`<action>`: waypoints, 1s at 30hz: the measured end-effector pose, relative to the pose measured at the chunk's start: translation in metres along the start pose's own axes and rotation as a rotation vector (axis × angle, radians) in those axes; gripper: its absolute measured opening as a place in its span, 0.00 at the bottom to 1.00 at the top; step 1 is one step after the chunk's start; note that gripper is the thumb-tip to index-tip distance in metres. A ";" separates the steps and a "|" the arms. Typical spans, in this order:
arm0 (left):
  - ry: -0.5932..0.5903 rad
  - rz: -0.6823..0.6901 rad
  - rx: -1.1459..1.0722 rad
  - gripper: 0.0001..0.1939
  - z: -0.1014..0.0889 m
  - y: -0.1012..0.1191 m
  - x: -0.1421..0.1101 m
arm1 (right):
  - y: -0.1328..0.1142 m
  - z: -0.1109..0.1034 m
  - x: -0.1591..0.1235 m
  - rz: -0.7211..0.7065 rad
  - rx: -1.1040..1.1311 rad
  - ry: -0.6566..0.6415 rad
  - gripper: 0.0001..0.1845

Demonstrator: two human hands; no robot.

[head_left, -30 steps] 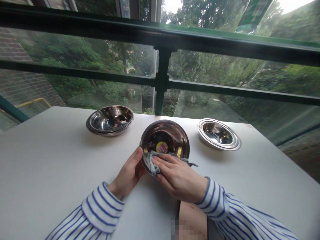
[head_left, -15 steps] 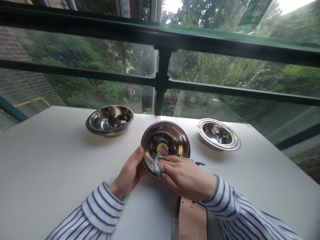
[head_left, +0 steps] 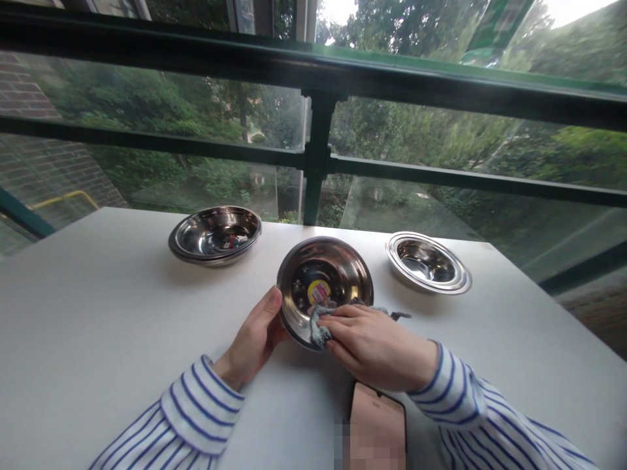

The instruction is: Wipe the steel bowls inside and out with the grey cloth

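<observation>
A shiny metal bowl [head_left: 355, 264] with a round yellow sticker on its inner bottom is tilted toward me above the table. My left hand [head_left: 255, 334] grips its left rim, thumb on the rim and fingers hidden behind. With closed fingers, my right hand [head_left: 375, 343] presses a patterned grey-green cloth [head_left: 321, 326] against the lower inside wall near the rim. Part of the cloth sticks out to the right of the hand. The far end of the bowl's right rim is partly covered by the right hand.
Nested metal bowls [head_left: 196, 238] stand at the back left of the white table [head_left: 122, 307]. More metal bowls [head_left: 421, 264] sit at the back right. A phone [head_left: 379, 418] lies near the front, under my right forearm. Beyond the table's far edge runs a dark green railing [head_left: 321, 137] with glass.
My right hand has slid the cloth a little to the right and down along the bowl's inner wall. My left hand and the bowl have hardly moved.
</observation>
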State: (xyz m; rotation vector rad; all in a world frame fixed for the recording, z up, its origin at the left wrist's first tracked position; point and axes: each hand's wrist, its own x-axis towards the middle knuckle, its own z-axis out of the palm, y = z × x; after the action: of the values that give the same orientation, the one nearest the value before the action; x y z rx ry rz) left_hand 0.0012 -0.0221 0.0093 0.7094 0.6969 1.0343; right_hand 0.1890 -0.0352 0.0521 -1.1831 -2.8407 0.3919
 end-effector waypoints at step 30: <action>0.096 -0.027 0.039 0.22 0.002 0.003 -0.001 | 0.004 -0.006 -0.010 0.027 -0.072 0.016 0.13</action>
State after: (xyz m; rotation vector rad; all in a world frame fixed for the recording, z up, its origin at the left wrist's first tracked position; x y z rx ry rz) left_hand 0.0004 -0.0223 0.0132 0.6860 0.8090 1.0375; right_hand 0.1991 -0.0383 0.0576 -1.2323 -2.8508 0.2823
